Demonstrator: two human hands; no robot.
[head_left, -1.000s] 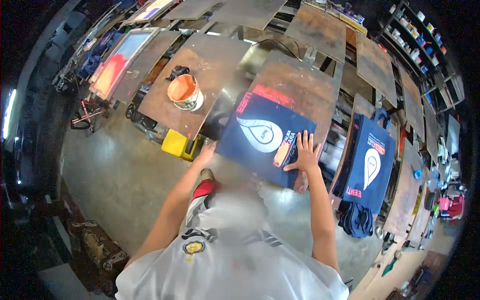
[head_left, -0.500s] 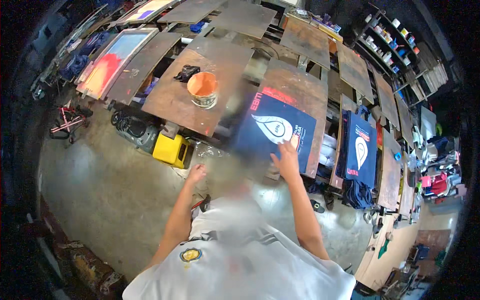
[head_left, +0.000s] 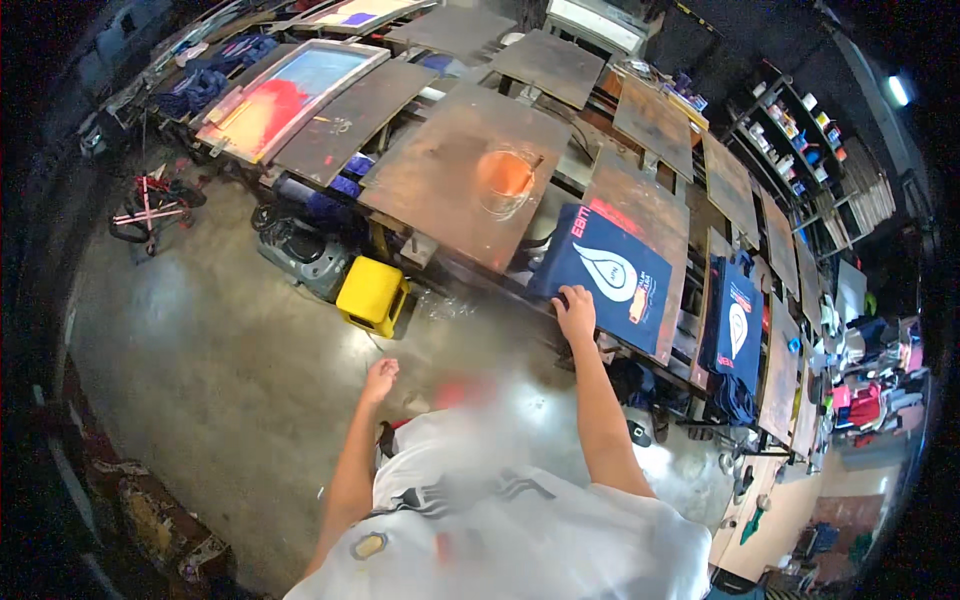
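Observation:
My right hand (head_left: 575,313) rests at the near-left edge of a navy cloth piece (head_left: 565,255), which looks like a bag. It has a white leaf-shaped print and red and white lettering, and it lies flat on a brown board (head_left: 640,195). The fingers are spread and bent over the cloth's edge; no firm grip shows. Away from the boards, my left hand (head_left: 381,380) hangs over the floor with its fingers curled in and nothing visible in them. An orange-lined bucket (head_left: 505,178), somewhat blurred, stands on the board (head_left: 430,165) to the left.
A yellow stool (head_left: 372,295) and a grey machine (head_left: 305,258) stand on the floor left of the boards. More navy printed pieces (head_left: 735,320) hang over a board at right. A paint-stained screen frame (head_left: 290,95) lies at far left, a bottle shelf (head_left: 790,135) behind.
The view has turned, shifting the boards rightward. My right hand has gone from beside the leaf print to the cloth's near-left edge. The black crumpled thing near the bucket no longer shows.

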